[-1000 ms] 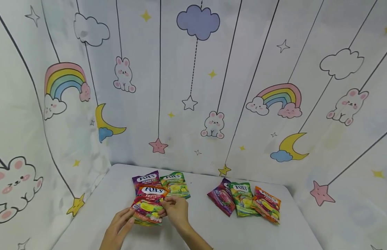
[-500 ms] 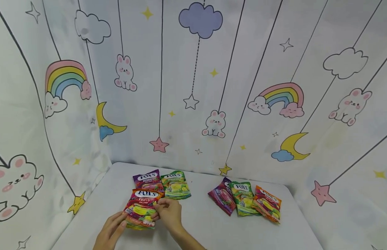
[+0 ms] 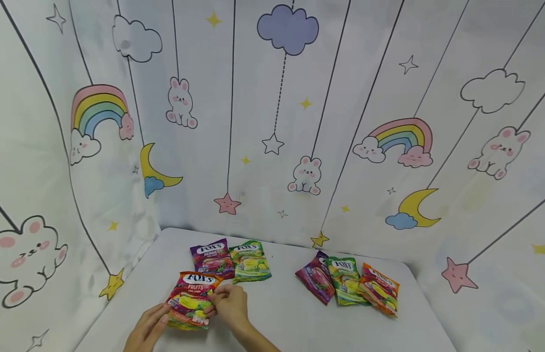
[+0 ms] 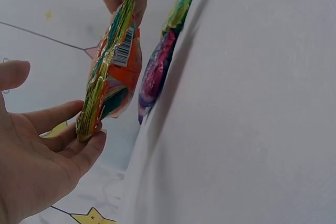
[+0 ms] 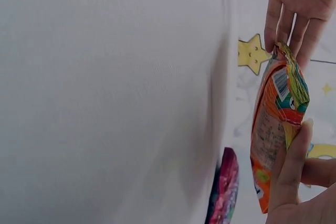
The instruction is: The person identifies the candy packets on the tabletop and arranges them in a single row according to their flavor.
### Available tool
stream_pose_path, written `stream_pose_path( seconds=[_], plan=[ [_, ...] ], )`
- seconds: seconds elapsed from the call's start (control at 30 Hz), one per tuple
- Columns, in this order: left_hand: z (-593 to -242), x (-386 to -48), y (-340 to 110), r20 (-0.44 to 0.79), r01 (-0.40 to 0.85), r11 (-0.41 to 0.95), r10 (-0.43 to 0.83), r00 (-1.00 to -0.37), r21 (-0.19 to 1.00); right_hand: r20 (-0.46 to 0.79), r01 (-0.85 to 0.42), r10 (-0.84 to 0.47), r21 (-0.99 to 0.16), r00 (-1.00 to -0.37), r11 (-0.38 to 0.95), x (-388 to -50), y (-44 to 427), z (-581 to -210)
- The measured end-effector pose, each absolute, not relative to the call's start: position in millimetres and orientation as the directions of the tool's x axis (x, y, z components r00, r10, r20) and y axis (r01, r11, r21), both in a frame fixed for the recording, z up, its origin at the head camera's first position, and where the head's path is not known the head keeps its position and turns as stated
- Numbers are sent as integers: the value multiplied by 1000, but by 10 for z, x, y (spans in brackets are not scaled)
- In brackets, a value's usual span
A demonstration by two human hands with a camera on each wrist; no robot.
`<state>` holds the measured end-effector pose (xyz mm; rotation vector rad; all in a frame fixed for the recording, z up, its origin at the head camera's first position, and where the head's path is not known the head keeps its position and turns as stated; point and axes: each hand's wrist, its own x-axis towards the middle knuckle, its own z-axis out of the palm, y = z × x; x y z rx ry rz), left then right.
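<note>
Head view: printed walls (image 3: 263, 107) border table (image 3: 294, 325); hands (image 3: 230, 305) (image 3: 145, 328) touch bag (image 3: 189, 299), right pinching, left spread.

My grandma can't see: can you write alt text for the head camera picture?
A right hand pinches a Fruits candy bag over a white table; the left hand touches the bag's other edge. Two bags lie behind it, three farther right.

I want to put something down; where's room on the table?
The white table is bare between the left green bag and right purple bag, and in front of the right orange bag. It's crowded around the left hand, right hand and held Fruits bag.
</note>
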<state>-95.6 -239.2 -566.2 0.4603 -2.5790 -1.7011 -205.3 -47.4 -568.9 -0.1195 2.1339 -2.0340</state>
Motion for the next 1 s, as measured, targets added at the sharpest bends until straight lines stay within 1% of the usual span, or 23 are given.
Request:
stream_pose_path(
  seconds=[0.23, 0.57, 1.0],
  plan=[
    [-5721, -990, -2437, -190, -272, 335, -258, -947, 902, -108, 95, -176, -992, -978, 82, -2014, -521, -5741],
    [-5792, -1034, -2505, -205, -276, 342, -230, -951, 898, -112, 106, -171, -993, -979, 46, -2024, -574, -5849],
    [-5839, -1074, -2534, -271, -329, 372, -201, -941, 868, -137, 122, -173, -988, -975, 98, -2042, -570, -5931]
  ],
)
